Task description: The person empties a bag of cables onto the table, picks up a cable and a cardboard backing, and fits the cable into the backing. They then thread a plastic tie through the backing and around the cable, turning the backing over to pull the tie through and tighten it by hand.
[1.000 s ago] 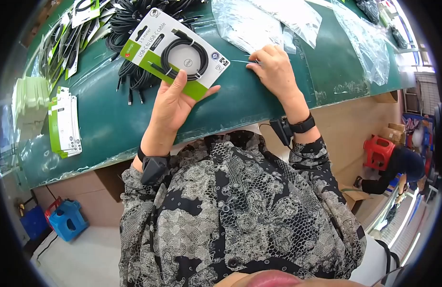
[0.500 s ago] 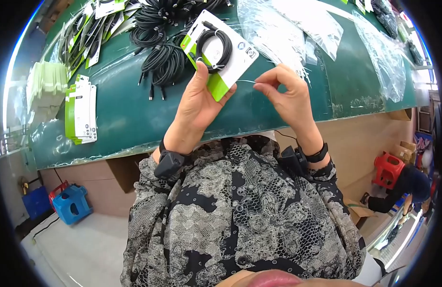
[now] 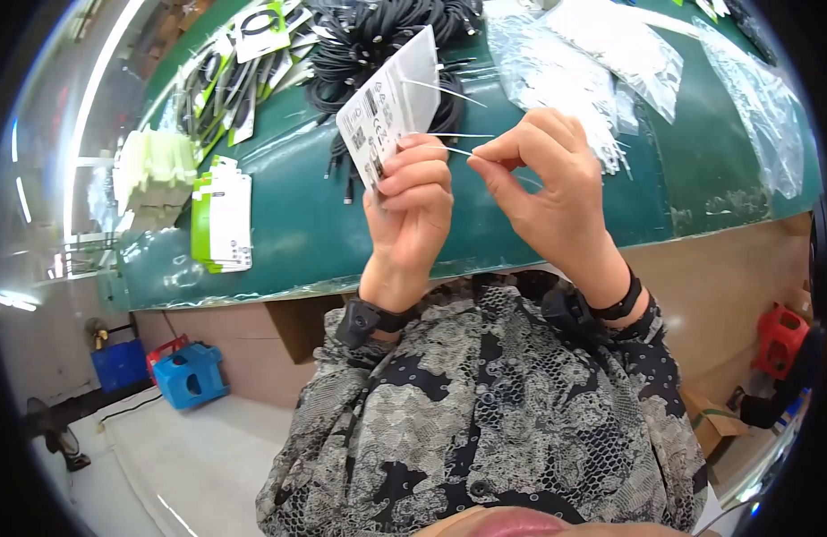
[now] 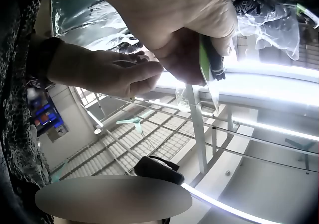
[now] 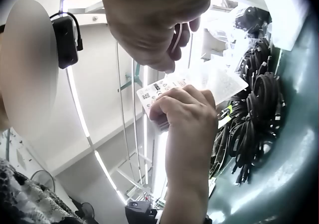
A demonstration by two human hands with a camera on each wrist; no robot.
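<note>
While we look down from the head camera, we see the left hand curled round the lower end of a white cable card, which it holds upright with its printed back toward us, above the edge of the green table. Just to the right of that grip, the right hand pinches a thin white tie between thumb and forefinger, its tip meeting the card close to the left fingers. Beyond the grip lies a heap of black cables; to its left, well apart, a stack of green-and-white cards rests on the table, and to its right lie clear plastic bags. From the left wrist camera we see the left hand from below, its fingers closed on the green edge of the card with a dark cable on its far face; the right hand comes in beside it, fingertips almost touching the grip. From the right wrist camera we see the right hand close and blurred, fingertips pressed together, though we cannot make out the tie there; below it the left hand clasps the card, with the black cables behind on the table.
</note>
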